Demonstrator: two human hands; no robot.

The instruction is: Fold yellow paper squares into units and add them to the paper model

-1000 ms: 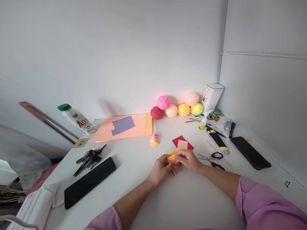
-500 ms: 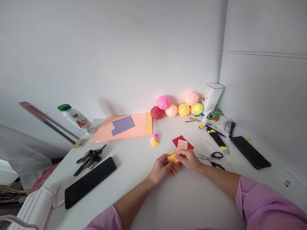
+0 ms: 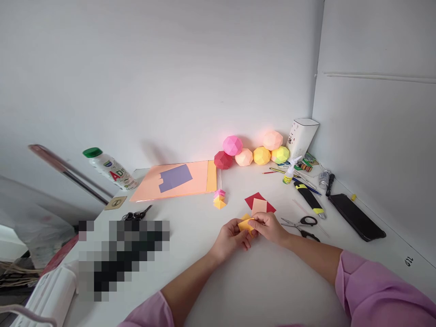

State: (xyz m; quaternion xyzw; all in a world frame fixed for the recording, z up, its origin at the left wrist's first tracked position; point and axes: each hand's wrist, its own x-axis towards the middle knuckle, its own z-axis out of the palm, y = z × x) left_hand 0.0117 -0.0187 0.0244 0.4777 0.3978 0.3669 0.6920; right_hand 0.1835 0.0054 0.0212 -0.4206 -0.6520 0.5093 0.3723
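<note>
A small piece of folded yellow-orange paper (image 3: 245, 224) is pinched between my two hands, just above the white table. My left hand (image 3: 230, 238) grips its left side, with thumb on top and fingers underneath. On the right edge, the thumb and fingertips of my right hand (image 3: 270, 227) are closed. Another yellow piece (image 3: 245, 216) shows just behind the held paper; I cannot tell whether it is a part of it. Beyond my fingers lie a red paper square (image 3: 252, 200) and a peach paper square (image 3: 260, 206) partly over it.
Small folded pink and yellow pieces (image 3: 220, 203) lie left of the squares. Scissors (image 3: 296, 223), a utility knife (image 3: 308, 200) and a glue bottle (image 3: 289, 174) lie or stand to the right. Faceted paper balls (image 3: 244, 157) line the wall. Large paper sheets (image 3: 146, 188) and a bottle (image 3: 111, 170) are at left.
Both hands and the held paper stay almost still. A pixelated patch now covers the black phone-like slab and part of the keys at left.
</note>
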